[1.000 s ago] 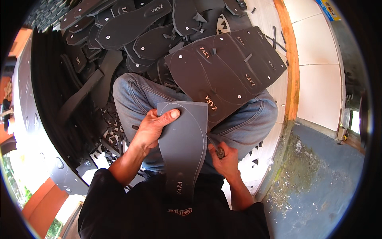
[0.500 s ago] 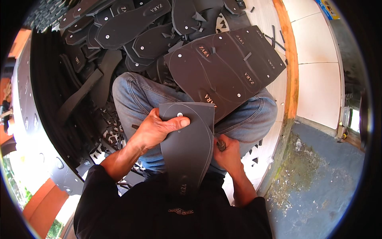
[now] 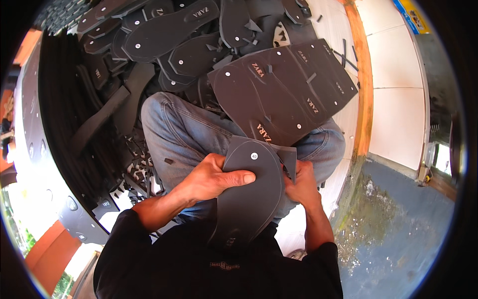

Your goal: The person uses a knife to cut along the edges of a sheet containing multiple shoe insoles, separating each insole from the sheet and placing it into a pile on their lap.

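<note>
My left hand (image 3: 211,178) grips the left edge of a dark grey foam sole piece (image 3: 249,199), thumb flat on its face and fingers behind. The piece stands tilted against my shirt, with a thin sole outline and a small round white sticker near its top. Along the outline's upper right, a cut strip (image 3: 288,155) of foam bends away from the sole. My right hand (image 3: 302,185) is closed at that edge around a knife (image 3: 285,170); the strip and fingers hide most of it.
A larger dark sheet (image 3: 284,94) marked with several sole outlines rests across my left and right legs. Beyond lie piled cut soles (image 3: 169,30). Black scraps (image 3: 137,174) litter the floor by my left leg. A wooden edge strip (image 3: 366,99) runs along the right.
The sole piece has shifted right and turned slightly, along with both hands. A strip at its upper right now stands away from the outline; before, that edge was whole.
</note>
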`<state>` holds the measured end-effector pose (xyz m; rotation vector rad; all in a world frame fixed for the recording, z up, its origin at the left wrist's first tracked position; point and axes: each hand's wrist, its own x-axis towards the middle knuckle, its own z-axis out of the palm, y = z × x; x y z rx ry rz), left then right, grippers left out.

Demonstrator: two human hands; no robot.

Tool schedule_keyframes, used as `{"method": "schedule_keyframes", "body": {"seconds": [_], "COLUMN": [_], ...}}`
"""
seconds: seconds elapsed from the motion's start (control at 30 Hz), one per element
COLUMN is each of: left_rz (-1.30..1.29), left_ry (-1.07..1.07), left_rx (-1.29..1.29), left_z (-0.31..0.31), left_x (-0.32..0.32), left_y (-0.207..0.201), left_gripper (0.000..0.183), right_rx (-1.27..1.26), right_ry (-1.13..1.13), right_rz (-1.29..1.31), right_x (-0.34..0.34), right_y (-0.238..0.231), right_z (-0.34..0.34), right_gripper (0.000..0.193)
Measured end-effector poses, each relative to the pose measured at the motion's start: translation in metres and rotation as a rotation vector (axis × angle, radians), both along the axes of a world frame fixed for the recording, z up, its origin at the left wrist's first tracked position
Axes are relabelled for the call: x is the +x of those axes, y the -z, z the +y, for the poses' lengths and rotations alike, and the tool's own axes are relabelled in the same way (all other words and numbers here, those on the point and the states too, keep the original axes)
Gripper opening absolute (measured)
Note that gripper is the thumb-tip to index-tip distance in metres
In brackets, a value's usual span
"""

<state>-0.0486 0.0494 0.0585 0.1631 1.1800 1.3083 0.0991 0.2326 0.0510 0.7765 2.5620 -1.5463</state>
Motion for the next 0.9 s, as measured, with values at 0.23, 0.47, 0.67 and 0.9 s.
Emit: {"method": "schedule_keyframes", "body": {"seconds": [0.23, 0.47, 0.67, 0.9], "left_rz": [0.043, -0.027, 0.003, -0.007], "left_ry": [0.068, 0.014, -0.149, -0.382], "left_rx": [0.029, 0.022, -0.076, 0.484], "left_z": [0.008, 0.013, 0.036, 0.06], "left_x": [-0.002, 0.001, -0.011, 0.052], "left_y": [0.0, -0.006, 0.022, 0.062], "left_gripper": [0.028, 0.034, 0.059, 0.018], "right_rx": [0.249, -0.235, -0.491, -0.401], "right_ry": [-0.166, 0.122, 0.371, 0.676], "right_rz": [0.125, 0.03, 0.134, 0.491], "right_x": [-0.012, -0.05, -0.054, -0.03], "right_y": [0.0, -0.003, -0.031, -0.018], "right_z": [0.013, 0.025, 0.04, 0.006], "right_gripper": [0.018, 0.018, 0.021, 0.013]}}
